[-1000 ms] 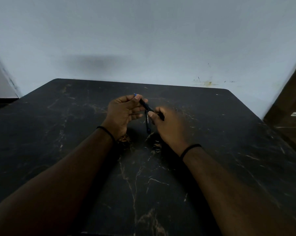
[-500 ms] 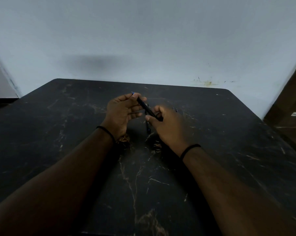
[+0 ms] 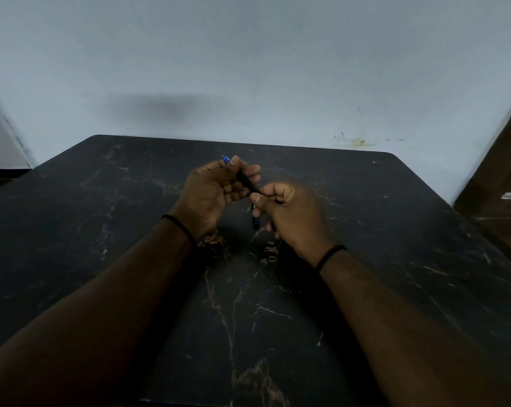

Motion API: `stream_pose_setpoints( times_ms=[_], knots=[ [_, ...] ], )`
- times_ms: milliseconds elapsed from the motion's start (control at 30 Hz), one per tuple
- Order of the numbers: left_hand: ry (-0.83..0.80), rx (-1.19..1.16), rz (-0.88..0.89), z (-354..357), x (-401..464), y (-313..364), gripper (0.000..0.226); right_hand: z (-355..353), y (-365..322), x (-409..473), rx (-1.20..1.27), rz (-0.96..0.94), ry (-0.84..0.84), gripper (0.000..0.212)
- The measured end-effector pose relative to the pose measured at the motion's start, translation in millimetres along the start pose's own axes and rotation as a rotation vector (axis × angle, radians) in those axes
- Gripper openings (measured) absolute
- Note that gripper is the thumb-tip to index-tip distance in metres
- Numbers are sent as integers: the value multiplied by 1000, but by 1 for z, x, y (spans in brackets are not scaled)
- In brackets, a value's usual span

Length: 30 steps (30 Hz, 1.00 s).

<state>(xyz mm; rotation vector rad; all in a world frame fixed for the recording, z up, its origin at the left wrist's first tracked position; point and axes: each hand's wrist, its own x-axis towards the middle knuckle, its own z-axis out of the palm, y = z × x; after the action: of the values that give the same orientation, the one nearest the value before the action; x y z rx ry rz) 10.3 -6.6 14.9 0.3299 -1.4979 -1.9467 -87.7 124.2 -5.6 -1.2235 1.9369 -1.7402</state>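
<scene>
Handling: the pen (image 3: 246, 182) is looking light, stiff and slim, with a smooth barrel that's likely slippery, so pinching near each end is the safe hold. The left hand (image 3: 216, 192) is curling thumb and fingers round the front end, with the blue tip poking out just past the thumb. The right hand (image 3: 289, 212) is pinching the rear end, fingers curled tight. The pen is spanning both hands, tilted, above the table (image 3: 101, 230). A short dark piece (image 3: 255, 222) is hanging under the right fingers, possibly a cap; too dim to tell.
</scene>
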Motion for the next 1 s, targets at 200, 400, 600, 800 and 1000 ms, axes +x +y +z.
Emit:
stream_pose_setpoints(
  times_ms=[200,400,600,800,1000],
  knots=[
    [39,9,-6,3,-4,2,17,0,-5,-4,155,91,-149,21],
    [62,30,-14,-1,-1,1,16,2,-3,-2,231,144,-226,28],
    [157,155,110,0,4,-6,36,-1,-7,-1,388,209,-262,30],
    [569,913,378,-24,15,-6,43,-1,-9,-1,381,220,-166,25],
    [525,1564,65,-24,8,-7,50,-1,-9,1,298,250,-56,30]
  ],
)
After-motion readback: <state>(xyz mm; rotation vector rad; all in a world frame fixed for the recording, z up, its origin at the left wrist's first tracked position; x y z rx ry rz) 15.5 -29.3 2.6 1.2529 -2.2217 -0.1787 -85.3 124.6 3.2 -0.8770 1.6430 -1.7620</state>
